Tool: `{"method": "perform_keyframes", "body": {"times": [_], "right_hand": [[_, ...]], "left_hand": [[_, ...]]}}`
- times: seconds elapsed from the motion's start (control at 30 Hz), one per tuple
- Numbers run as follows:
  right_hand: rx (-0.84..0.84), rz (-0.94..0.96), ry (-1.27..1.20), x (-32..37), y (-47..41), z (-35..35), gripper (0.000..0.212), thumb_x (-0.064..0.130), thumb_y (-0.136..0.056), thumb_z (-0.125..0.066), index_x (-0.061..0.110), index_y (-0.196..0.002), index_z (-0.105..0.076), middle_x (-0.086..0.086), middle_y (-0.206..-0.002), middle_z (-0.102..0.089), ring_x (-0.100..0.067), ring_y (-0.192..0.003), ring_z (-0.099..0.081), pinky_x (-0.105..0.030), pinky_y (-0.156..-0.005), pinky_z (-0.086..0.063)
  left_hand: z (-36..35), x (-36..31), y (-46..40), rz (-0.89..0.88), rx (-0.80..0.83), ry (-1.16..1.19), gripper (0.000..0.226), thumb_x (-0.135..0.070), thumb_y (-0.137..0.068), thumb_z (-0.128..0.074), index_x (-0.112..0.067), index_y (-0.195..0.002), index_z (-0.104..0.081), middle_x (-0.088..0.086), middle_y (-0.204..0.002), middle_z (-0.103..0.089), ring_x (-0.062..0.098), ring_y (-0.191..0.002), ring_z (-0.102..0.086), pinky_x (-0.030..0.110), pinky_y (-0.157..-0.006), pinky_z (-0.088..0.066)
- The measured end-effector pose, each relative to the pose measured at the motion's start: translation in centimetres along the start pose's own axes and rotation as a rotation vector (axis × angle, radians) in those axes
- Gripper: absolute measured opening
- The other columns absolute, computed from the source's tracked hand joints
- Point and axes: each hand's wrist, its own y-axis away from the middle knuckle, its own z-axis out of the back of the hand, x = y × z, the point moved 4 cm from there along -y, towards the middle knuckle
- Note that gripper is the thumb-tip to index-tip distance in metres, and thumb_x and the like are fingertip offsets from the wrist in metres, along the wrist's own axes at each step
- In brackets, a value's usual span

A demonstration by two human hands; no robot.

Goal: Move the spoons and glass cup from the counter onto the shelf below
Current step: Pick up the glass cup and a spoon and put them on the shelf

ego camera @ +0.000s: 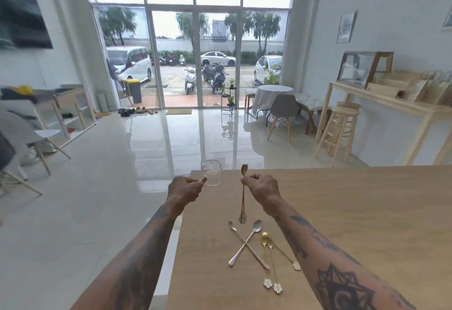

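Centre of frame, both hands raised over the far end of the wooden counter (342,212). Left hand (184,190) closed in a fist, pinching the glass cup (211,172) by its handle — cup upright, off the surface. Right hand (261,186) closed around a few thin gold spoons (242,194), bowls up, decorated ends dangling. Lower centre, on the counter: two silver spoons (245,245) crossed, three more gold flower-ended spoons (271,260) just beside them.
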Motion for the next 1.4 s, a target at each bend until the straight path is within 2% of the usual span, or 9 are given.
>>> {"method": "perform_keyframes", "body": {"times": [0.13, 0.33, 0.47, 0.53, 0.7, 0.8, 0.93, 1.23, 1.4], "right_hand": [[0.028, 0.074, -0.046, 1.8, 2.5, 4.4, 0.027, 0.025, -0.084, -0.069, 0.013, -0.062, -0.059, 0.003, -0.055, -0.049, -0.013, -0.05, -0.041, -0.026, -0.052, -0.033], [0.136, 0.137, -0.066, 1.0, 7.8, 9.0, 0.027, 0.026, -0.08, -0.07, 0.003, -0.067, -0.067, -0.005, -0.061, -0.051, -0.02, -0.057, -0.043, -0.03, -0.058, -0.035], [0.227, 0.108, -0.064, -3.3, 11.5, 9.6, 0.027, 0.027, -0.081, -0.072, 0.002, -0.089, -0.077, -0.006, -0.072, -0.064, -0.019, -0.07, -0.056, -0.032, -0.068, -0.045], [0.275, 0.057, -0.034, -6.5, 13.6, 9.2, 0.023, 0.026, -0.079, -0.072, 0.005, -0.085, -0.077, -0.004, -0.067, -0.061, -0.021, -0.072, -0.055, -0.033, -0.067, -0.044], [0.327, -0.051, 0.016, -13.2, 18.3, 7.4, 0.022, 0.023, -0.076, -0.073, 0.015, -0.059, -0.063, -0.006, -0.071, -0.055, -0.02, -0.066, -0.05, -0.033, -0.062, -0.04], [0.403, -0.131, 0.136, -16.6, 21.3, 6.6, 0.02, 0.029, -0.079, -0.07, 0.018, -0.064, -0.065, -0.005, -0.078, -0.06, -0.021, -0.08, -0.056, -0.033, -0.077, -0.047], [0.469, -0.268, 0.159, -20.6, 24.9, 6.3, 0.024, 0.028, -0.08, -0.071, 0.017, -0.064, -0.058, -0.002, -0.067, -0.049, -0.016, -0.056, -0.044, -0.025, -0.051, -0.037], [0.471, -0.321, 0.143, -24.6, 25.2, 4.8, 0.023, 0.028, -0.078, -0.073, 0.017, -0.061, -0.061, -0.002, -0.074, -0.057, -0.013, -0.051, -0.041, -0.024, -0.048, -0.033], [0.476, -0.445, 0.147, -31.1, 22.8, 0.9, 0.03, 0.026, -0.076, -0.075, 0.003, -0.095, -0.074, -0.005, -0.082, -0.056, -0.013, -0.052, -0.039, -0.025, -0.047, -0.032]], "left_hand": [[0.2, -3.7, 5.9, -0.061, -0.091, 0.023, 0.029, -0.034, -0.08, -0.081, -0.005, -0.078, -0.078, 0.008, -0.069, -0.07, 0.019, -0.061, -0.06, 0.036, -0.072, -0.06], [-1.6, -4.8, 16.5, -0.087, -0.211, 0.141, 0.024, -0.027, -0.08, -0.081, -0.012, -0.063, -0.073, 0.014, -0.073, -0.067, 0.023, -0.059, -0.054, 0.035, -0.069, -0.053], [-4.1, -1.0, 23.3, 0.014, -0.27, 0.216, 0.022, -0.024, -0.082, -0.079, -0.003, -0.085, -0.076, 0.015, -0.078, -0.066, 0.024, -0.064, -0.055, 0.032, -0.066, -0.054], [-4.9, 1.9, 26.6, 0.08, -0.3, 0.201, 0.025, -0.023, -0.083, -0.079, 0.0, -0.092, -0.076, 0.016, -0.08, -0.066, 0.025, -0.067, -0.057, 0.035, -0.07, -0.056], [-5.2, 9.6, 33.7, 0.197, -0.427, 0.115, 0.022, -0.028, -0.082, -0.078, -0.018, -0.063, -0.073, 0.014, -0.074, -0.071, 0.022, -0.068, -0.062, 0.043, -0.082, -0.059], [-5.9, 13.7, 37.5, 0.269, -0.457, 0.136, 0.022, -0.03, -0.081, -0.079, -0.008, -0.075, -0.079, 0.012, -0.071, -0.071, 0.019, -0.059, -0.058, 0.034, -0.07, -0.055], [-7.3, 18.1, 42.4, 0.36, -0.449, 0.133, 0.018, -0.019, -0.083, -0.075, -0.015, -0.065, -0.074, 0.009, -0.067, -0.065, 0.021, -0.062, -0.056, 0.034, -0.07, -0.05], [-9.8, 23.0, 42.4, 0.424, -0.466, 0.086, 0.02, -0.026, -0.083, -0.072, -0.018, -0.065, -0.073, 0.001, -0.062, -0.066, 0.02, -0.063, -0.06, 0.036, -0.072, -0.055], [-12.2, 28.3, 39.3, 0.406, -0.482, -0.061, 0.028, -0.039, -0.085, -0.069, -0.014, -0.073, -0.076, -0.004, -0.059, -0.064, 0.021, -0.065, -0.06, 0.033, -0.064, -0.05]]}}
